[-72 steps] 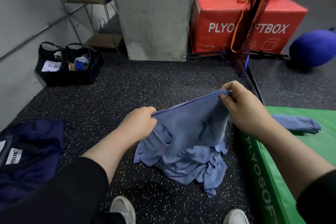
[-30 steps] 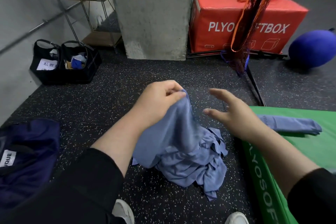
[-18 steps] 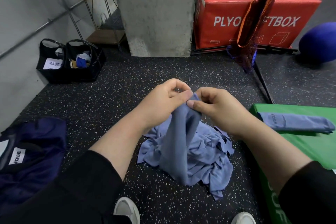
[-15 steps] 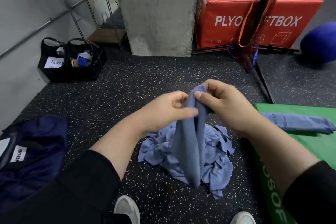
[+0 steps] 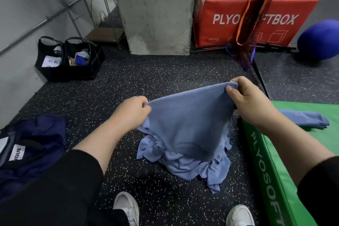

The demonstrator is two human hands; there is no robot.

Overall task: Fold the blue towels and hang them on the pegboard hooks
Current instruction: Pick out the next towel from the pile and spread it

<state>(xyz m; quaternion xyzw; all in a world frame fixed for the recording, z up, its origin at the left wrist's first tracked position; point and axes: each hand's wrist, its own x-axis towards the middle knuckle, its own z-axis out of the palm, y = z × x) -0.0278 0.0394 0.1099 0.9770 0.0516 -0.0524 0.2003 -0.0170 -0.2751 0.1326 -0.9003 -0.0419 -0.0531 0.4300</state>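
From the head view, I have a soft blue cloth towel (image 5: pixel 187 124) stretched between both hands. My left hand (image 5: pixel 131 113) pinches its near-left top corner, fingers (image 5: pixel 145 105) curled round the edge with the cloth running off to their right. My right hand (image 5: pixel 251 101) grips the opposite top corner, thumb pressed on the near face and the other fingers wrapped over the far side, so the top hem runs taut from one set of fingers up to the other. The towel hangs down below both grips, its lower edge reaching a rumpled heap of blue towels (image 5: pixel 185 163) on the black speckled rubber floor (image 5: pixel 128 82), directly beneath the fingers. Just right of my right hand, a folded blue towel (image 5: pixel 304 120) lies on top of a green padded plyo mat (image 5: pixel 271 170). Beyond the fingers stand a grey concrete pillar (image 5: pixel 156 11) and a red soft plyo box (image 5: pixel 255 14); well left of them sit two black tote bags (image 5: pixel 67 58).
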